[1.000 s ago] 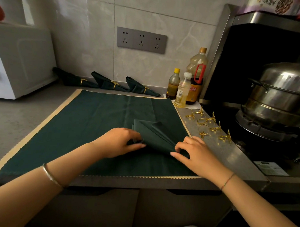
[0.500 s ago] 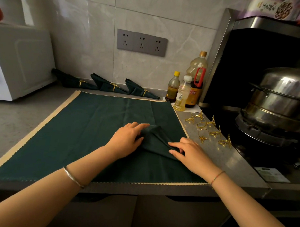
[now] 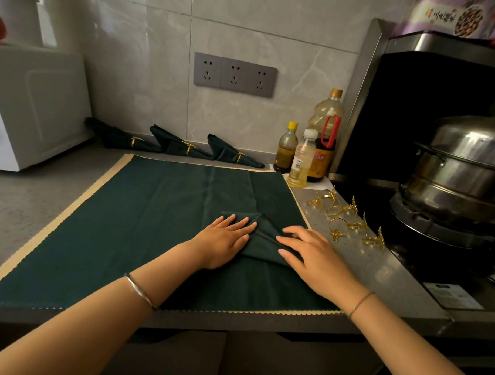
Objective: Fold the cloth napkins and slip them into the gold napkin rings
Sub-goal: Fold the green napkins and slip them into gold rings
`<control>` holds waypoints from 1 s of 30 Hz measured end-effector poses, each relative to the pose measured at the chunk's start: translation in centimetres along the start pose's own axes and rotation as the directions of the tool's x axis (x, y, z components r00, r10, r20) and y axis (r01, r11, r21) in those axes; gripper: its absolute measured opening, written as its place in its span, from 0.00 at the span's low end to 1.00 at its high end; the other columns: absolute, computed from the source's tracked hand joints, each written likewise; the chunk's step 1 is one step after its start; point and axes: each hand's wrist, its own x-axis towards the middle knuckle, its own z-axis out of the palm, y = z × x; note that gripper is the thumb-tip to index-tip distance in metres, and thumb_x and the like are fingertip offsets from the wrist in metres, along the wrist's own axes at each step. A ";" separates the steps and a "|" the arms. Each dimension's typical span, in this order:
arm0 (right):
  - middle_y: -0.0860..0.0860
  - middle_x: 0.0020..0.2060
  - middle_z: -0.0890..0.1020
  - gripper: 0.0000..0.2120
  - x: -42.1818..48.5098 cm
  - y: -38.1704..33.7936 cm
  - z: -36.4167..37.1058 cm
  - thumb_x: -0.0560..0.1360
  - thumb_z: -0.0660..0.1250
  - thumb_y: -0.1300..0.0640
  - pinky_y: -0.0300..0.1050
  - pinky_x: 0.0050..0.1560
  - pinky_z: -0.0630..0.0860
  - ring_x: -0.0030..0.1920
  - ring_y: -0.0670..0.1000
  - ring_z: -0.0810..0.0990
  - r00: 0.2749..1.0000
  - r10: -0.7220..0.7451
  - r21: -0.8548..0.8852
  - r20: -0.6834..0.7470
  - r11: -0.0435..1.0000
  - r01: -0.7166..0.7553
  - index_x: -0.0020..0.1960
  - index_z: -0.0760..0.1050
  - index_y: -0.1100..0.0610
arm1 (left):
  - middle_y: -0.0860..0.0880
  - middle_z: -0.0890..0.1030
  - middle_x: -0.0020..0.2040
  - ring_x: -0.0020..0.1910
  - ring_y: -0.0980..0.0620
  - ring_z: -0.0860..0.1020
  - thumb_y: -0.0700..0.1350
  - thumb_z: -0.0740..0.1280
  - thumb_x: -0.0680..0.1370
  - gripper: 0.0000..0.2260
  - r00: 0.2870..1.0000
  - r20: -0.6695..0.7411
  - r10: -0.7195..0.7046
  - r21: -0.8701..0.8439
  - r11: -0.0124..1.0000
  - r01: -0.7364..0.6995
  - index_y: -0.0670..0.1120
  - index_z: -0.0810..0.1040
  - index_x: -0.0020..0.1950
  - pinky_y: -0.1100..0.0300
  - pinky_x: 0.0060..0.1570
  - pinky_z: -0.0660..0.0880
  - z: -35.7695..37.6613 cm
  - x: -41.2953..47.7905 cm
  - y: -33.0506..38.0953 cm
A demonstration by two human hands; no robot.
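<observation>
A dark green napkin, folded small, lies on the larger green cloth with a cream edge. My left hand presses flat on the napkin's left side with straight fingers. My right hand rests on its right side, fingers spread and nearly straight. Several gold napkin rings with leaf ornaments lie on the grey counter strip just right of the cloth. Three folded napkins in gold rings lie against the back wall.
Three bottles stand at the cloth's far right corner. A stacked steel steamer pot sits on the stove at right. A white appliance fills the left back. The counter's front edge runs below my wrists.
My left hand folded the raised napkin flap over to the right and now lies flat on it. My right hand opened out onto the napkin. The napkin is now a smaller, flatter bundle.
</observation>
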 end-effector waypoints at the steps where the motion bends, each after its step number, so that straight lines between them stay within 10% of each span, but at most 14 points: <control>1: 0.43 0.70 0.66 0.22 0.0 -0.4 0.0 0.80 0.54 0.44 0.36 0.71 0.49 0.70 0.46 0.63 0.999 -0.041 -0.018 0.012 0.999 0.041 0.73 0.64 0.47 | 0.53 0.48 0.79 0.77 0.50 0.43 0.53 0.44 0.84 0.22 1.000 0.001 0.000 -0.001 1.000 0.000 0.55 0.46 0.78 0.57 0.73 0.38 -0.1 0.1 -0.1; 6: 0.47 0.75 0.61 0.26 0.9 -1.4 0.2 0.81 0.56 0.49 0.38 0.72 0.45 0.73 0.46 0.62 0.981 -0.164 -0.184 0.101 0.966 0.180 0.76 0.54 0.51 | 0.54 0.49 0.79 0.77 0.51 0.43 0.52 0.44 0.84 0.22 1.000 0.001 -0.010 -0.060 0.998 0.010 0.53 0.46 0.78 0.58 0.73 0.38 0.1 0.1 0.0; 15: 0.50 0.74 0.63 0.25 2.8 -2.7 1.1 0.80 0.55 0.63 0.46 0.66 0.68 0.69 0.52 0.69 0.987 -0.085 -0.301 0.139 0.946 0.123 0.76 0.55 0.54 | 0.54 0.50 0.78 0.77 0.52 0.44 0.51 0.45 0.84 0.22 0.999 0.021 -0.029 -0.088 0.996 0.030 0.52 0.48 0.78 0.57 0.73 0.39 0.1 0.5 -0.2; 22: 0.49 0.56 0.81 0.19 3.2 -0.9 0.1 0.77 0.62 0.62 0.42 0.55 0.75 0.55 0.51 0.79 0.986 0.142 0.143 -0.087 0.981 -0.129 0.66 0.74 0.49 | 0.51 0.55 0.78 0.77 0.54 0.49 0.51 0.47 0.84 0.21 0.983 -0.162 -0.090 -0.390 0.921 0.020 0.48 0.57 0.77 0.60 0.73 0.41 -2.9 -0.9 0.6; 26: 0.46 0.41 0.81 0.10 4.5 0.3 -2.4 0.75 0.68 0.59 0.36 0.44 0.74 0.44 0.48 0.79 0.919 0.368 0.726 0.140 0.593 -0.348 0.56 0.78 0.58 | 0.56 0.48 0.78 0.76 0.59 0.43 0.62 0.51 0.80 0.30 0.898 -0.437 0.055 -0.205 0.966 -0.159 0.51 0.48 0.78 0.65 0.72 0.37 -5.7 -3.2 0.3; 30: 0.53 0.45 0.83 0.11 5.1 0.1 -3.4 0.72 0.70 0.63 0.47 0.54 0.76 0.46 0.53 0.81 0.809 0.281 0.784 0.517 0.225 -0.579 0.54 0.77 0.60 | 0.58 0.41 0.77 0.75 0.59 0.35 0.69 0.51 0.74 0.38 0.890 -0.374 0.260 0.170 0.963 -0.209 0.55 0.42 0.78 0.63 0.71 0.30 -5.6 -5.3 0.1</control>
